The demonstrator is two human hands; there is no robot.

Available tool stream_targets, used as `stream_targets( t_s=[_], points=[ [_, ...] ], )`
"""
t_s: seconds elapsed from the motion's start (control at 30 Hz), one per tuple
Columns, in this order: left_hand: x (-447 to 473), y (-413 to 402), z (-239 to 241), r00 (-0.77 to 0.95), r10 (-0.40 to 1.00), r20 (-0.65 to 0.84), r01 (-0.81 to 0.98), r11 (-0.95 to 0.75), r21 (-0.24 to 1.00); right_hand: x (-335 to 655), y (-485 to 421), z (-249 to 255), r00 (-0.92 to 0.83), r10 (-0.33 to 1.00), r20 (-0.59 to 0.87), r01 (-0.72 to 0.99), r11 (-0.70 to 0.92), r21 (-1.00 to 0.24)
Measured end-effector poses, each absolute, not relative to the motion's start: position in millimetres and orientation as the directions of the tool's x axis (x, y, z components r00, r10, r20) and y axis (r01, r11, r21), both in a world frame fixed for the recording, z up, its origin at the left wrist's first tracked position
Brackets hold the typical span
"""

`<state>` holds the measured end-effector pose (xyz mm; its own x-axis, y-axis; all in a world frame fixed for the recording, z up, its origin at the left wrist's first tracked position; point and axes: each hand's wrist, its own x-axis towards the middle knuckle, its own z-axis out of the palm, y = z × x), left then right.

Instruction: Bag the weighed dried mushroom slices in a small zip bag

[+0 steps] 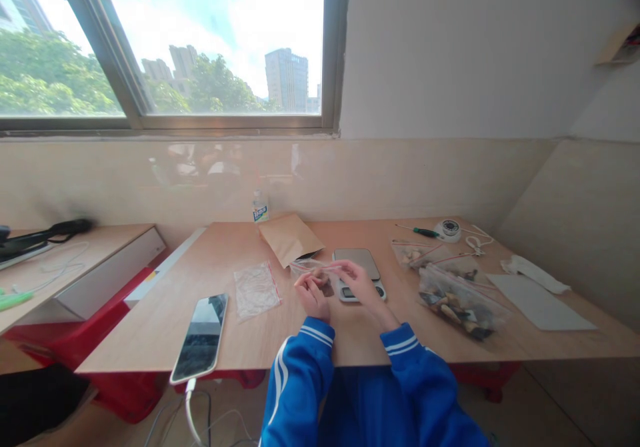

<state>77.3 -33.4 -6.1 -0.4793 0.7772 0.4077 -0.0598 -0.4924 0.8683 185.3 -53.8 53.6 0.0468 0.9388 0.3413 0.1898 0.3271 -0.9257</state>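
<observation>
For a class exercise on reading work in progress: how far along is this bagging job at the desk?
Done, apparently: filled zip bags lie at the right. In hand: the left hand and right hand hold a small clear bag with something dark inside, in front of the scale. Left: an empty zip bag lies flat beside the phone, and a brown paper pouch lies open behind.

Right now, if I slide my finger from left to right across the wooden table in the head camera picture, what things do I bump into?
Phone → empty clear bag → left hand → right hand, both pinching a small zip bag → full bag of bits → grey sheet.
</observation>
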Motion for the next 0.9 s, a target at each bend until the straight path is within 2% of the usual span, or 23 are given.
stream_targets(
  t_s=[0.13,0.2,0.27,0.37,0.5,0.57,0.63,0.7,0.77,0.9],
  points=[
    [72.4,-28.3,-7.0,-0.588,0.714,0.381,0.098,-0.404,0.909,195.2,-52.8,60.8,0.267,0.903,0.338,0.072,0.331,-0.941],
    [70.6,-26.7,-5.9,-0.606,0.707,0.366,0.115,-0.377,0.919,199.0,-54.6,61.8,0.329,0.891,0.313,0.009,0.329,-0.944],
    [70.7,-27.7,-3.7,-0.55,0.751,0.366,0.091,-0.382,0.92,201.0,-57.4,62.1,0.32,0.902,0.288,-0.04,0.317,-0.948],
    [72.7,-32.9,0.9,-0.371,0.845,0.385,0.013,-0.41,0.912,199.5,-61.3,61.8,0.225,0.937,0.265,-0.053,0.284,-0.958],
    [73.3,-39.0,6.8,-0.17,0.89,0.423,-0.064,-0.438,0.897,194.8,-62.0,58.3,0.101,0.946,0.308,0.089,0.3,-0.95],
    [72.4,-39.7,8.2,-0.25,0.896,0.367,-0.051,-0.391,0.919,196.6,-60.7,54.2,0.165,0.925,0.341,0.168,0.314,-0.934],
    [71.3,-38.8,7.7,-0.406,0.867,0.288,-0.026,-0.326,0.945,202.0,-59.0,48.0,0.339,0.877,0.341,0.207,0.285,-0.936],
    [70.6,-36.9,5.1,-0.482,0.831,0.277,-0.004,-0.318,0.948,208.7,-57.7,40.5,0.486,0.814,0.319,0.193,0.256,-0.947],
    [70.0,-34.7,1.2,-0.461,0.826,0.326,0.019,-0.358,0.934,213.9,-57.9,33.7,0.522,0.798,0.3,0.157,0.256,-0.954],
    [69.8,-32.8,-3.8,-0.411,0.823,0.391,0.022,-0.42,0.907,216.7,-64.3,29.1,0.472,0.835,0.284,0.117,0.26,-0.959]
  ],
)
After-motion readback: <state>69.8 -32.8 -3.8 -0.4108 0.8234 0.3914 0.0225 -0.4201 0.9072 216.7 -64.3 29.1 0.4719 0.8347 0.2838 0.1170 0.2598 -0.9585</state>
